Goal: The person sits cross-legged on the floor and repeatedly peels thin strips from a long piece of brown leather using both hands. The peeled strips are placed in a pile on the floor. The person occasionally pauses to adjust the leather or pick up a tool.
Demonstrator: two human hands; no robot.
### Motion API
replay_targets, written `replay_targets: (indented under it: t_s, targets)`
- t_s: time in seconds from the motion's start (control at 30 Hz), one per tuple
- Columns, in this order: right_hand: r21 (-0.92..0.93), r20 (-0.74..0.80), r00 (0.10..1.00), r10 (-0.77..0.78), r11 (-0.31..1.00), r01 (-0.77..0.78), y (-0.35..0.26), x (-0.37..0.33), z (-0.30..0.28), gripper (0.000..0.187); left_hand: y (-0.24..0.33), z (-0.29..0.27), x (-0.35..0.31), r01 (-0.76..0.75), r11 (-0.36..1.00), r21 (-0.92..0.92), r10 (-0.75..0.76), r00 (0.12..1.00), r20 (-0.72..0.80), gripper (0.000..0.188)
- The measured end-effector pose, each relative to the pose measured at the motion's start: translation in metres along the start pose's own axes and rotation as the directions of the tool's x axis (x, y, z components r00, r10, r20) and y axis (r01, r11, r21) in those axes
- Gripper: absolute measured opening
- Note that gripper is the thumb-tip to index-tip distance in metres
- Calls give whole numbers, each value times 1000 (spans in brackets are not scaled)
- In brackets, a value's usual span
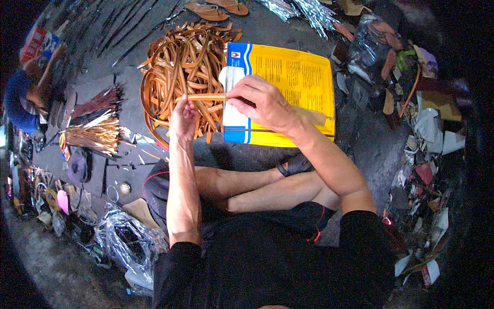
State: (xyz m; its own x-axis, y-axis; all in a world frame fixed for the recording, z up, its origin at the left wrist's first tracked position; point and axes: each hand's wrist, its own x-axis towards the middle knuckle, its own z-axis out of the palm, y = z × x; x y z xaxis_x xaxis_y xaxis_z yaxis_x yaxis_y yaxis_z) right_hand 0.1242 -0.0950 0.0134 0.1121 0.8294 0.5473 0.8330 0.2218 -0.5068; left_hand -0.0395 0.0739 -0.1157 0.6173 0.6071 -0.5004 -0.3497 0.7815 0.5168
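Observation:
A narrow orange-brown strap [207,97] is stretched between my two hands, looking like leather. My left hand [183,117] pinches its left end beside a big tangled heap of brown straps [177,62]. At the other end, the fingertips of my right hand [265,103] close on the strap, above the left part of a yellow and blue printed board [293,67]. A white piece [232,77] lies on that board, close to my right fingertips. The lower part of the heap is partly hidden behind my left hand.
Bundles of dark and orange strips [95,129] lie on the floor at left, near another person [23,100]. Brown sandals [216,9] and silvery strips [311,15] are at the far side. Scraps [424,129] line the right; clear plastic [128,239] lies near left.

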Motion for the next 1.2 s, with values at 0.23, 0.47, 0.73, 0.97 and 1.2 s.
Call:
replay_targets:
  t_s: [0.23,0.47,0.73,0.97,1.2]
  targets:
    - [2,-8,1000,30,1000,-30,2,-3,1,11,-23,93,-81,-230,871,433,198,973,119,20]
    - [3,35,999,35,999,-35,0,-6,-4,13,-20,54,-51,-98,941,324,94,995,28,15]
    - [31,37,997,61,998,-63,-4,-5,-8,12,-2,8,-17,-73,930,359,89,996,-29,13]
    - [43,40,993,113,992,-115,-2,-6,-8,12,-3,85,-74,14,1000,-17,-15,1000,-22,27]
    - [52,68,987,143,988,-147,-6,-13,-15,14,-22,72,-68,-115,920,376,101,993,56,19]
